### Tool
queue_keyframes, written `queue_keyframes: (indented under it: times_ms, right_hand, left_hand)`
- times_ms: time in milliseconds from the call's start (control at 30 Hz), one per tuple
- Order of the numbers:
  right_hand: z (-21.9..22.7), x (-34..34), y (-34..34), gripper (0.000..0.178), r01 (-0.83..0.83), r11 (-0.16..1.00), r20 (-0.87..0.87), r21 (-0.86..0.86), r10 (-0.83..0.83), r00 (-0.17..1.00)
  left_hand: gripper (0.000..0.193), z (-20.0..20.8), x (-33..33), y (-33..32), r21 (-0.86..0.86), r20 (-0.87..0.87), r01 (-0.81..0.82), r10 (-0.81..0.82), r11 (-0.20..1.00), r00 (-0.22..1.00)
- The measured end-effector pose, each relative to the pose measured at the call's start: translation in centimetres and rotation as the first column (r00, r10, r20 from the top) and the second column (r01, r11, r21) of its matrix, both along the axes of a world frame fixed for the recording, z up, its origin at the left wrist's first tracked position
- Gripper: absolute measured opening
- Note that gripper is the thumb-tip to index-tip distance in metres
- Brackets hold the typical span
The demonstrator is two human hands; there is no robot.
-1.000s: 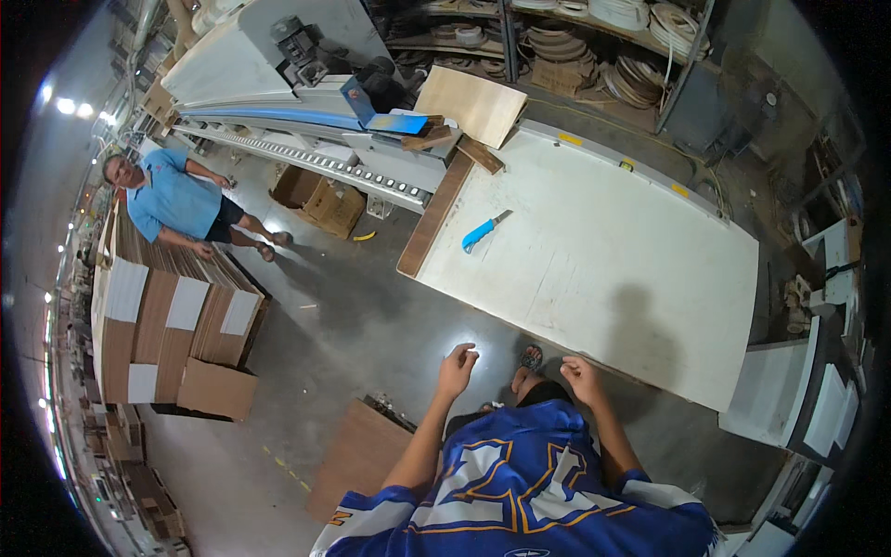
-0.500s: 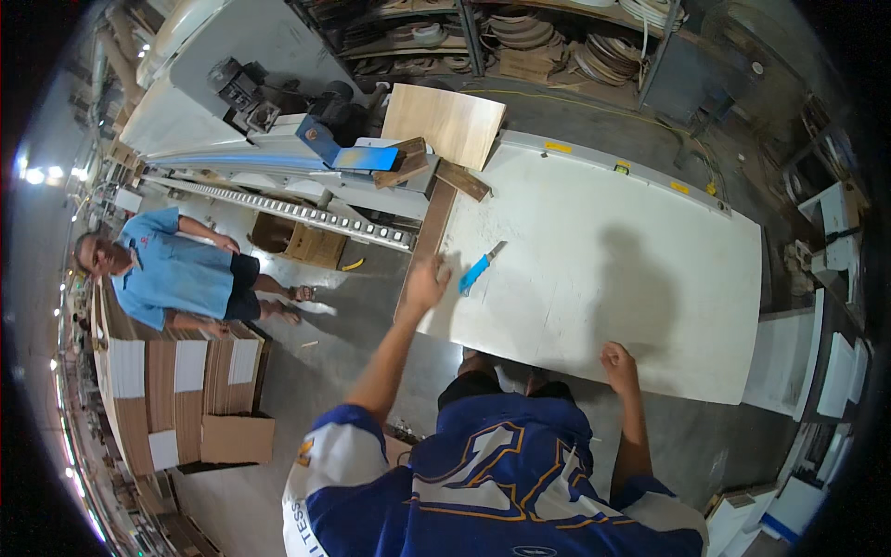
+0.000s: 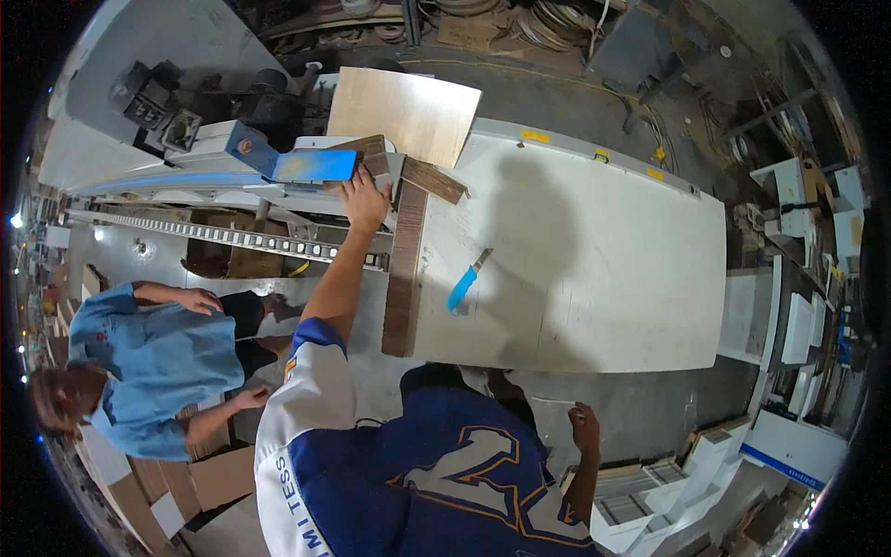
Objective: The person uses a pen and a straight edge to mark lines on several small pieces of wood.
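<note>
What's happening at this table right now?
The person's left hand is stretched out to a brown wood piece beside a blue plate; whether it grips the piece is unclear. The right hand is away from the white tabletop, fingers curled, and I can't tell if it holds anything. A blue-handled knife lies on the tabletop, untouched. A co-worker in a light-blue shirt is off to the left.

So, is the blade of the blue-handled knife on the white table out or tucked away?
Out: on the knife, the blade shows plainly beyond the upper end of the blue handle.
</note>
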State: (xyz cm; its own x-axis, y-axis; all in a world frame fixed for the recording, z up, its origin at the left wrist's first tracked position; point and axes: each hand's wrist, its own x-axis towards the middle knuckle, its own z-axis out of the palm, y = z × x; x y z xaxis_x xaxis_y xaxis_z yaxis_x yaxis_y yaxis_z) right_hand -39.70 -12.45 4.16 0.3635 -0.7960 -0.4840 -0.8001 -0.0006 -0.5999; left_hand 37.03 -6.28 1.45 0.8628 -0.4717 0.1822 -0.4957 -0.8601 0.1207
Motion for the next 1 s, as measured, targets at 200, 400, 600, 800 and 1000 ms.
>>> queue_keyframes:
  times_ms: [200,400,600,800,1000]
  right_hand:
    - [0.9,-2.2,5.9,0.035,0.161,0.981,-0.206,0.103,-0.138,0.969]
    - [1.9,-2.4,8.6,0.049,0.208,0.972,-0.063,0.106,-0.202,0.977]
    - [0.8,-1.7,9.5,0.046,0.184,0.982,0.082,0.040,-0.187,0.979]
    - [2.9,0.8,9.9,0.046,0.220,0.974,-0.027,0.046,-0.219,0.975]
    - [2.6,0.4,8.4,0.047,0.190,0.982,-0.070,0.016,-0.188,0.980]
  left_hand:
    - [0.068,1.3,-0.8,-0.5,0.087,0.027,0.178,-0.181,0.980,0.983]
    - [0.068,2.0,0.7,-2.3,0.089,0.095,0.410,-0.417,0.908,0.904]
    - [0.065,2.6,0.7,-4.0,0.199,-0.022,0.529,-0.535,0.825,0.844]
    - [0.068,5.3,-0.7,-8.3,0.107,-0.221,0.669,-0.639,0.735,0.737]
    - [0.068,2.9,-3.4,-12.3,0.265,-0.290,0.803,-0.750,0.534,0.595]
